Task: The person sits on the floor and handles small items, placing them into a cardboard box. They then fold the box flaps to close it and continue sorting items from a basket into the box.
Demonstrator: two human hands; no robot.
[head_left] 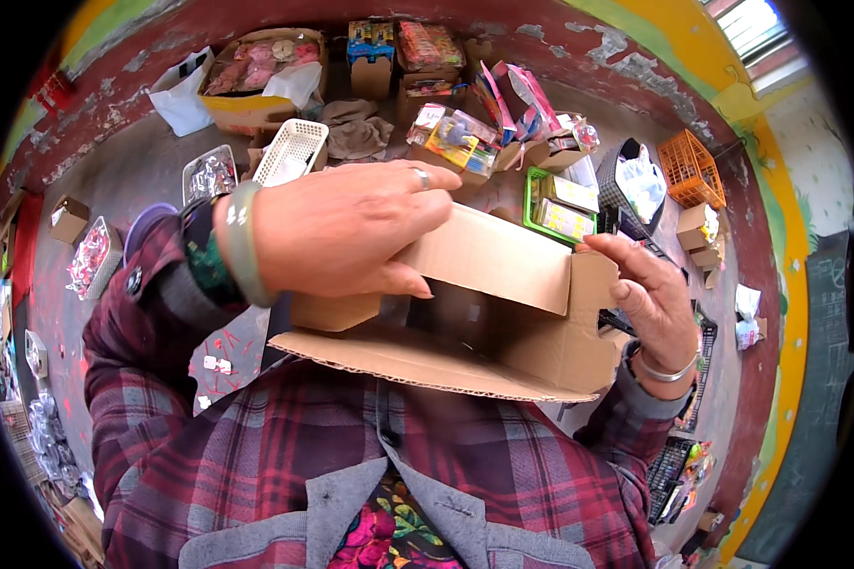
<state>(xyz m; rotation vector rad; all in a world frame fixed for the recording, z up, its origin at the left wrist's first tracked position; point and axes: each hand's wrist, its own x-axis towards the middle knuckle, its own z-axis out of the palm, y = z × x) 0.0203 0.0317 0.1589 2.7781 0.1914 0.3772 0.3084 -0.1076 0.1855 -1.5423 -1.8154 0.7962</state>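
An open cardboard box [427, 356] is held up in front of my chest, its opening facing me and its front flap tilted out. My left hand [351, 228], with a pale bangle and a ring, grips the far flap [503, 251] near its left end, thumb below and fingers above. At the box's right end, my right hand [650, 294], with a silver bracelet, holds the upright side flap [593, 284] between thumb and fingers. The box's inside is in shadow, and I see nothing in it.
Along the far wall stand a carton of pink items [266, 71], a white basket [292, 152] and cartons of packaged goods [460, 137]. A green basket [531, 204] sits just beyond the box. To the right are an orange crate [693, 166] and black crates [669, 469].
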